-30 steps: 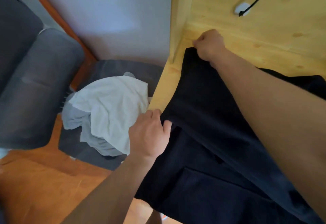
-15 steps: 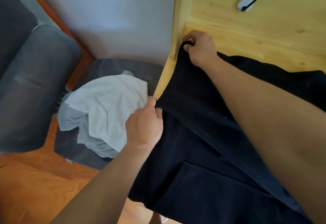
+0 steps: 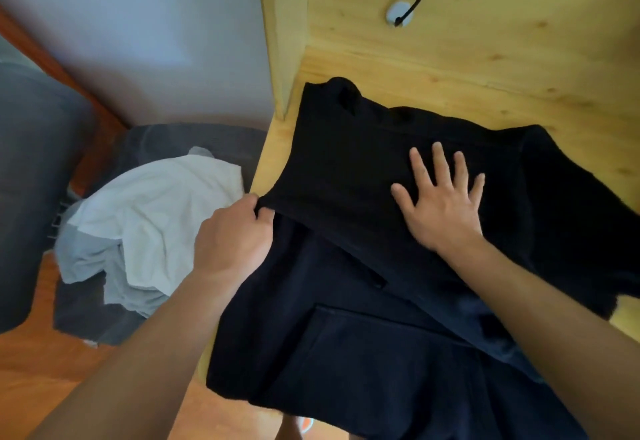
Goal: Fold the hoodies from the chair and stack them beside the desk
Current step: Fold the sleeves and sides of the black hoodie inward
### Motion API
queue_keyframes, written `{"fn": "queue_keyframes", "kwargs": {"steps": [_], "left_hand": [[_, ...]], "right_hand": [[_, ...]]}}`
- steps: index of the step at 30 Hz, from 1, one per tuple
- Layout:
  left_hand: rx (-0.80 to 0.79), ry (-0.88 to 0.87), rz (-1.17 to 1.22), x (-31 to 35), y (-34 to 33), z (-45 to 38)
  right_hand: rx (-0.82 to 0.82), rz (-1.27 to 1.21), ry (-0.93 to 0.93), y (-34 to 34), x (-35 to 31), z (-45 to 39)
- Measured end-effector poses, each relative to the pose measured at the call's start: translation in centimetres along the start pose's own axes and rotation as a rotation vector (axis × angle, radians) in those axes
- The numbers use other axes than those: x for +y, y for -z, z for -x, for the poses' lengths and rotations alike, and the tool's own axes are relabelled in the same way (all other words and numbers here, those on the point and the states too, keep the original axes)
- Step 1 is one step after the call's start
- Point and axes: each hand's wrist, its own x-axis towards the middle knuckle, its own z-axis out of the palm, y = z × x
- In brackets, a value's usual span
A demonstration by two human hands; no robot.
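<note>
A black hoodie lies spread on the wooden bench, its lower part hanging over the near edge. The left hand pinches a fold at the bench's left edge. The right hand presses flat on it, fingers spread. Pale garments, possibly more hoodies, are heaped on the chair left of the bench.

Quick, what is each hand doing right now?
Left hand: fingers pinching the folded edge of the black fabric hoodie.
Right hand: open, fingers spread flat on the hoodie.
</note>
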Motion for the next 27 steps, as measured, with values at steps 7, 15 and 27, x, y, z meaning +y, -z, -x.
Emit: {"fn": "queue_keyframes", "kwargs": {"steps": [7, 15, 27], "left_hand": [[-0.104, -0.149, -0.052, 5.6, 0.4, -3.9], [0.099, -0.248, -0.138, 7.3, -2.1, -7.3], [-0.408, 0.064, 0.506, 7.8, 2.5, -7.3]], "right_hand": [[0.091, -0.003, 0.056, 1.3, 6.3, -6.3], [0.45, -0.187, 0.227, 4.7, 3.5, -3.9], [0.475, -0.255, 0.095, -6.2, 4.0, 14.4]]}}
